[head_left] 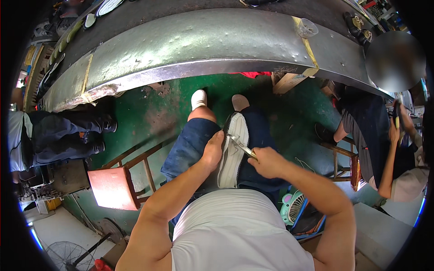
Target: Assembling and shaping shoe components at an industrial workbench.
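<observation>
A shoe [230, 169] with a white sole and a dark upper edge at its toe lies sole up across my lap, its toe pointing away from me. My left hand [214, 150] grips its left side, the fingers partly hidden behind the edge. In my right hand [268, 161] is a hammer [242, 147] with a shiny metal shaft. The hammer's head is over the front half of the sole, on it or just above; I cannot tell which.
A long metal-edged workbench [194, 43] curves across ahead, with a clear plastic cup [307, 28] on it. A stool [113, 187] stands at left, a small green fan [291, 205] by my right side. People sit at far left and right; the right one [370, 131] holds something.
</observation>
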A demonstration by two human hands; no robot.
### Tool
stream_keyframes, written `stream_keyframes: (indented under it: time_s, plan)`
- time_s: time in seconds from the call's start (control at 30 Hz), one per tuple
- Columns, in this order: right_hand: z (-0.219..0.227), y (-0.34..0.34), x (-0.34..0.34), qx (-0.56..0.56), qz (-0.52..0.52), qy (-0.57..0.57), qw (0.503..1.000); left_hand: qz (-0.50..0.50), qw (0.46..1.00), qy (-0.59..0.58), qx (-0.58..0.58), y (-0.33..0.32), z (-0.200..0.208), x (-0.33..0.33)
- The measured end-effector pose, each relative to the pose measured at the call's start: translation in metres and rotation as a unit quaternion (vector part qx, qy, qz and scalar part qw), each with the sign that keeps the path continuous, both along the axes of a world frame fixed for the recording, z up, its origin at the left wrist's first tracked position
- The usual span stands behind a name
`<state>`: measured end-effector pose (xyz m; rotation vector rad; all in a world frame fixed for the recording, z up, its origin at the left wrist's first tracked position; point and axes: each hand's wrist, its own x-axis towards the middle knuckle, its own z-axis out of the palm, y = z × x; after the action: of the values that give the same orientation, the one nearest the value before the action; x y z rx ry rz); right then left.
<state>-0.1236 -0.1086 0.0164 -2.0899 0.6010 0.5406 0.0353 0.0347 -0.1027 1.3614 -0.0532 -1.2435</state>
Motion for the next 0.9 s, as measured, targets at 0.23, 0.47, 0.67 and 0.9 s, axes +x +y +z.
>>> stream_keyframes:
  time_s: [0.23,0.47,0.67,0.9]
  plan:
    - [-0.056,0.047,-0.026,0.129,-0.245,-0.061,0.959,-0.134,0.991,0.012,-0.020,-0.014,0.025,0.022]
    - [-0.084,-0.027,-0.069,0.660,-0.245,0.009,0.710,-0.197,0.979,-0.029,0.038,-0.039,0.029,0.012]
    - [-0.026,-0.052,-0.063,0.433,-0.222,0.046,0.872,-0.208,0.969,-0.067,0.115,-0.053,0.046,0.010]
    - [-0.010,-0.055,-0.009,0.007,-0.065,-0.006,0.998,-0.291,0.919,-0.200,0.176,-0.060,0.062,0.005]
